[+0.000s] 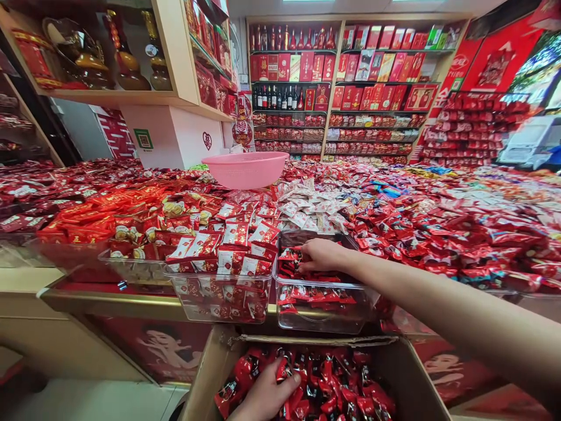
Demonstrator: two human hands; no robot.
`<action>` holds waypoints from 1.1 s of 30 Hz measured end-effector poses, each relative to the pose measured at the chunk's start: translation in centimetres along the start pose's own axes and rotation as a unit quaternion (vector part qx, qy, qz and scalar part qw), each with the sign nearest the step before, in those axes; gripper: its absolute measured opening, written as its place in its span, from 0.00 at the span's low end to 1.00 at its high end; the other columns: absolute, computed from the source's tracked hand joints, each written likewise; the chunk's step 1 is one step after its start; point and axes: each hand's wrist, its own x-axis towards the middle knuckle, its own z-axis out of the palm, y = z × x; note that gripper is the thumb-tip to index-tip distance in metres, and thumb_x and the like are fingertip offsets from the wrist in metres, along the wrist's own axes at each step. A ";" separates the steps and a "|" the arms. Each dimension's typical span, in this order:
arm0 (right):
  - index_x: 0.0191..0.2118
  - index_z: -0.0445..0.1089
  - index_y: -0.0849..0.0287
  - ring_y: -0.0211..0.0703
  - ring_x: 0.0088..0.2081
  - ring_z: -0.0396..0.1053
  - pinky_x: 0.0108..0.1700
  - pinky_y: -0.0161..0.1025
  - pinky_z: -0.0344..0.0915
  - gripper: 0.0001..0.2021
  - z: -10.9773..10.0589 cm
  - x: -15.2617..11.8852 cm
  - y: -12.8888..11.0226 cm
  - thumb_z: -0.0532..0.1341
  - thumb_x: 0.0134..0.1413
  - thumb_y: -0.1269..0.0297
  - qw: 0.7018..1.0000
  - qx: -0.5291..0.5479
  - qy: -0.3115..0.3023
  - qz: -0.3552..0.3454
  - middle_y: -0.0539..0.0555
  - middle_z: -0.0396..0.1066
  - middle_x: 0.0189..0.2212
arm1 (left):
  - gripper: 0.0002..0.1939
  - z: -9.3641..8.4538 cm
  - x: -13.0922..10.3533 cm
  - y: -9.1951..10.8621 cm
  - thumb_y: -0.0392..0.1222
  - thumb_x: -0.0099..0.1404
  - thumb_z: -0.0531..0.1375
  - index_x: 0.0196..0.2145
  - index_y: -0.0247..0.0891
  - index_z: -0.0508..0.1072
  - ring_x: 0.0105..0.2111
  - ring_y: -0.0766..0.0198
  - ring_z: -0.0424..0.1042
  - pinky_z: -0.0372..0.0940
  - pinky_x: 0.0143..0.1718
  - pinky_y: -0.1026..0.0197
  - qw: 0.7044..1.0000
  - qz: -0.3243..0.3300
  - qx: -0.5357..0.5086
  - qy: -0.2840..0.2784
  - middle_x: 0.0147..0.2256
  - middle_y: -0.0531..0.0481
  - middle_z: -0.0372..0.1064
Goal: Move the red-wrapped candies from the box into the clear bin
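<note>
Bin (319, 319), mid-frame, is standing part-filled, bottom box (414, 374) holding plenty; I'm gripping a packet (286, 367), left hand (265, 387); right hand (325, 255), cannot tell.

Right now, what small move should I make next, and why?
Perhaps lift shiny red-wrapped packets from the brown cardboard box with your left hand, which is among them, toward the clear plastic bin; it looks partly filled, and your right hand is inside.

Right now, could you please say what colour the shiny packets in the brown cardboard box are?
In the head view, the shiny packets are red and black.
</note>
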 end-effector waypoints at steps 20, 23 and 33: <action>0.37 0.62 0.63 0.45 0.35 0.62 0.32 0.35 0.58 0.30 0.8 0.7 0.3 0.55 0.33 0.40 0.999 0.000 0.033 -0.012 0.57 0.62 0.35 | 0.20 0.3 0.2 0.8 0.48 0.52 0.57 0.41 0.37 0.66 0.41 0.56 0.66 0.58 0.44 0.57 0.999 0.018 -0.010 -0.047 0.40 0.49 0.69; 0.37 0.62 0.63 0.44 0.35 0.62 0.33 0.34 0.57 0.26 0.9 0.9 0.4 0.58 0.36 0.46 1.000 0.002 0.016 0.003 0.57 0.61 0.35 | 0.20 0.4 0.2 0.6 0.48 0.51 0.57 0.41 0.36 0.67 0.41 0.56 0.66 0.57 0.44 0.58 0.999 0.006 -0.004 -0.043 0.40 0.48 0.69; 0.33 0.64 0.62 0.40 0.31 0.62 0.31 0.33 0.55 0.24 -1.0 0.6 0.8 0.48 0.45 0.43 0.996 0.047 0.056 0.053 0.56 0.62 0.31 | 0.17 -0.7 0.4 -0.2 0.41 0.52 0.54 0.41 0.39 0.67 0.44 0.57 0.62 0.54 0.46 0.57 0.997 -0.025 -0.029 -0.064 0.40 0.52 0.69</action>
